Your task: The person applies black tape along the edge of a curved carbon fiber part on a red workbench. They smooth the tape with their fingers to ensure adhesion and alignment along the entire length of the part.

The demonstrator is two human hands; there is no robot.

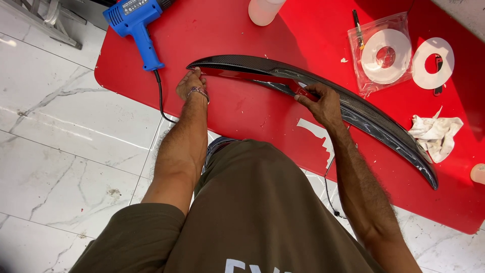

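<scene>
We look down over our own chest and both bare arms at a red tabletop (242,30) standing on a white marble floor (65,146). A long, curved, black carbon-weave car spoiler (364,114) lies across it, sweeping from just beyond our left hand away past our right hand to the far right.

Our left hand (191,85), a beaded bracelet (198,92) at its wrist, presses its fingertips down on the near tip of the spoiler, where a red strip (237,75) begins; the fingers are bent onto it, pinning rather than gripping. Our right hand (317,98) pinches the other end of that red strip between thumb and fingers, holding it taut along the spoiler's edge.

Beyond our left hand lies a blue heat gun (134,23), its black cord (160,98) trailing over the tabletop edge near that wrist. Beyond our right hand sit a clear bag holding a white tape roll (385,55) and a loose white ring (433,62). A crumpled white cloth (437,132) lies to the right of it, across the spoiler.

As we judge it, the strip could tear, or settle crooked or creased, if the right hand pulls unevenly. The spoiler could slide if the left hand eases its pressure. The cord could snag our left forearm and drag the heat gun.
</scene>
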